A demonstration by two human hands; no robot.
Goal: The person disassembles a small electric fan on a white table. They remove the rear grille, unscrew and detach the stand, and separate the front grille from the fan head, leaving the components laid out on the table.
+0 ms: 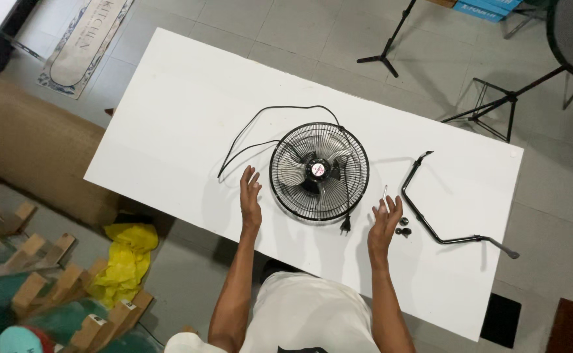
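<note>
Round black wire-cage fan (319,171) flat on table (169,117); both hands open alongside.

— How do the arms sit?

— Both bare forearms reach forward from the torso, roughly parallel and well apart.

— And the left hand (250,191)?

— Open, fingers extended and slightly spread, pointing away from the body, holding nothing.

— The right hand (386,219)?

— Also open and empty, fingers loosely fanned and a little curled, wrist tilted slightly inward. It sits a little nearer the body than the left.
</note>
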